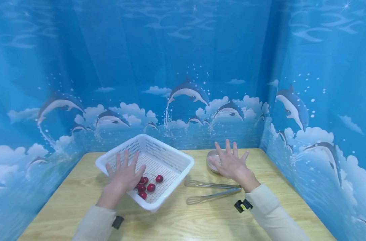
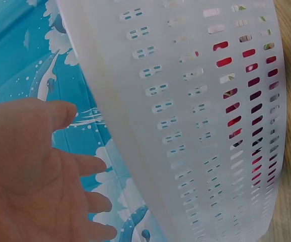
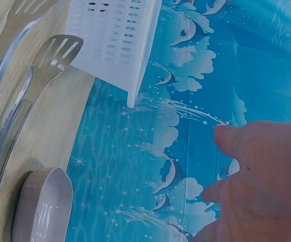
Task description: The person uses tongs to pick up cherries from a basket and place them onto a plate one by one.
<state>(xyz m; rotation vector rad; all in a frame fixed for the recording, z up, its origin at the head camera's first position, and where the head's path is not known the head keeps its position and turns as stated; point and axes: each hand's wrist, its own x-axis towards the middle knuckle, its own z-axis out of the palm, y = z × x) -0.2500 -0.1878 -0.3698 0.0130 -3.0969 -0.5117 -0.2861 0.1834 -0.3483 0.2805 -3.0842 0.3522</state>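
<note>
My left hand (image 1: 124, 175) is spread with straight fingers over the near left side of a white perforated plastic basket (image 1: 171, 149). Several dark red cherries (image 1: 151, 187) lie in the basket, some behind the hand in the head view. With fingers splayed, my right hand (image 1: 231, 163) overlaps a small pale bowl (image 1: 213, 167) in that view and holds nothing. Slotted-ended metal tongs (image 1: 213, 196) lie beside the basket, their two arms apart and the joined end by the right wrist. The right wrist view shows the bowl (image 3: 55, 206) and the tongs' slotted tips (image 3: 60, 53).
Everything stands on a light wood-grain table (image 1: 183, 224). A blue curtain printed with dolphins (image 1: 189, 92) encloses the back and both sides. Each sleeve has a small black device (image 1: 242, 205) at the wrist.
</note>
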